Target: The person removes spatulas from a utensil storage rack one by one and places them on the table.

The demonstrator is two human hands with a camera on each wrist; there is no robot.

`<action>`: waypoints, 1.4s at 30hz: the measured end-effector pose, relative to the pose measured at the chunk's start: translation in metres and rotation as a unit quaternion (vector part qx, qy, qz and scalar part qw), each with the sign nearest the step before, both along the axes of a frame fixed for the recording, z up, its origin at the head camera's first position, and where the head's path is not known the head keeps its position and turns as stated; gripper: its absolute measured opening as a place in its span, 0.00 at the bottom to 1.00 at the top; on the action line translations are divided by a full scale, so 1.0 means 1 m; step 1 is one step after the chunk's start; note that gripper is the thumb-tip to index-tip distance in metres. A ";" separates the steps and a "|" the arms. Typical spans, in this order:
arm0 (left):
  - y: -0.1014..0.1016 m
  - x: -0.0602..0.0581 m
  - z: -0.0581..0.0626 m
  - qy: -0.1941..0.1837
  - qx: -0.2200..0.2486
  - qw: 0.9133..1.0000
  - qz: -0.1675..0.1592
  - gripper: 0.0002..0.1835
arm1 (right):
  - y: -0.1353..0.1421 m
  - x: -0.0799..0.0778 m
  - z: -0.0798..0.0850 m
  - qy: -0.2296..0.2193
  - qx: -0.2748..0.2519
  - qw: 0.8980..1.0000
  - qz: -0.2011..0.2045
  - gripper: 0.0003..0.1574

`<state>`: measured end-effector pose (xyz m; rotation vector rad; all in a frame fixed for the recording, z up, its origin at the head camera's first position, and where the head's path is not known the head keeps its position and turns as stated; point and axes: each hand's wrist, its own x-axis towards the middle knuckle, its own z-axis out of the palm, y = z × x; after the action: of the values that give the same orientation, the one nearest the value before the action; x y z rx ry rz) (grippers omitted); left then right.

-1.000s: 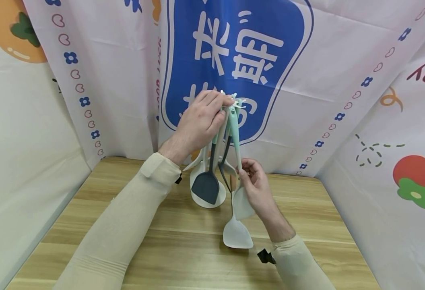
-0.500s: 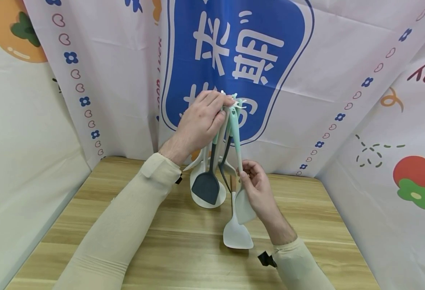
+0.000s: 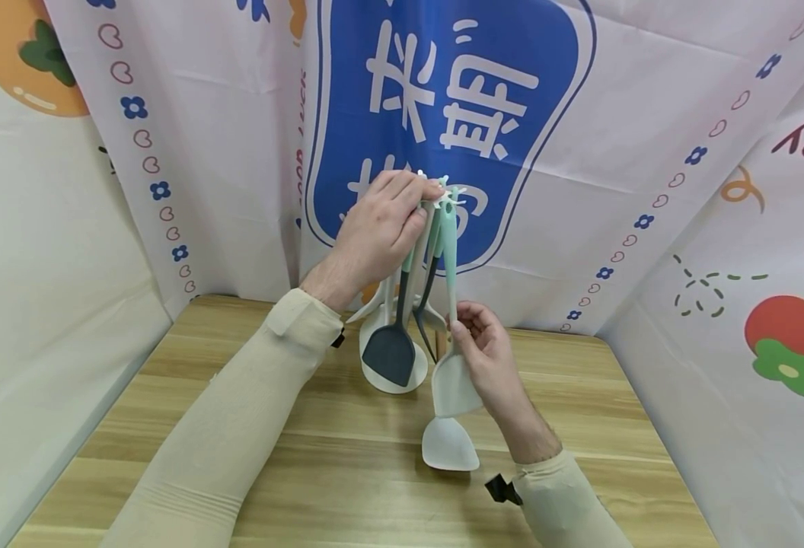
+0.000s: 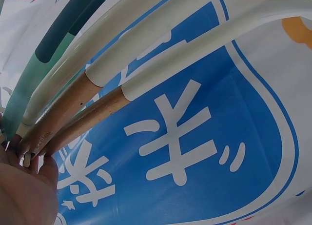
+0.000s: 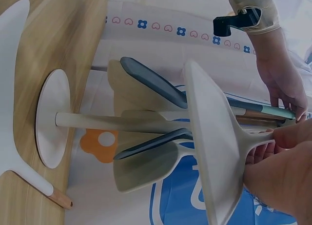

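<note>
My left hand (image 3: 381, 224) grips the top of a white utensil stand (image 3: 419, 374), its fingers over the hook ring. In the left wrist view, the fingertips are close against the wooden handles (image 4: 63, 117) hanging there. My right hand (image 3: 489, 354) pinches the neck of a pale grey spatula (image 3: 455, 390), whose blade points down. The holed end of its mint handle (image 3: 449, 236) is right at the hooks. Beside it hang a dark grey spatula (image 3: 391, 354) and several other utensils. A white spatula (image 3: 448, 447) with a wooden handle lies on the table.
The stand's round base (image 5: 52, 120) rests on the wooden table (image 3: 333, 472) near its back edge. Printed cloth walls (image 3: 237, 190) rise behind and at both sides. The lying spatula is in front of the stand, below the right hand.
The pale grey spatula's blade has swung left and now covers the lying spatula's neck. Its handle top has shifted slightly right at the hooks. My left hand has stayed in place.
</note>
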<state>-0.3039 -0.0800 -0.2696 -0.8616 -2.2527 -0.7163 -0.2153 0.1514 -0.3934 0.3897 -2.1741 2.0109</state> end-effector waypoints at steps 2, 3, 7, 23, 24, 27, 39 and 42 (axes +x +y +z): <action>0.000 0.000 0.000 0.000 0.001 1.000 0.000 0.24 | 0.001 0.000 0.001 0.003 -0.001 1.000 0.000 0.20; 0.000 0.000 0.000 0.000 0.001 1.000 0.000 0.24 | 0.001 0.000 0.001 0.002 -0.002 1.000 -0.001 0.20; 0.000 0.000 0.000 -0.001 -0.001 1.000 -0.001 0.24 | 0.006 0.000 0.002 -0.003 0.000 1.000 -0.008 0.20; -0.001 -0.001 0.001 -0.006 -0.004 1.000 -0.001 0.24 | 0.031 -0.013 -0.014 -0.060 0.029 0.996 -0.061 0.21; -0.001 -0.001 0.001 -0.006 -0.005 1.000 -0.001 0.24 | 0.033 -0.014 -0.015 -0.063 0.034 0.995 -0.063 0.21; -0.001 -0.001 0.001 -0.007 -0.006 1.000 -0.001 0.24 | 0.038 -0.016 -0.019 -0.074 0.047 0.994 -0.067 0.22; -0.001 -0.001 0.001 -0.010 -0.009 1.000 0.004 0.25 | 0.061 -0.023 -0.039 -0.100 0.087 0.988 -0.073 0.21; -0.001 -0.001 0.001 -0.009 -0.009 1.000 0.002 0.25 | 0.068 -0.024 -0.044 -0.108 0.097 0.987 -0.071 0.22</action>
<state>-0.3048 -0.0806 -0.2685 -0.8611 -2.2785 -0.7059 -0.2393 0.2195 -0.4370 0.0360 -2.4570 1.8487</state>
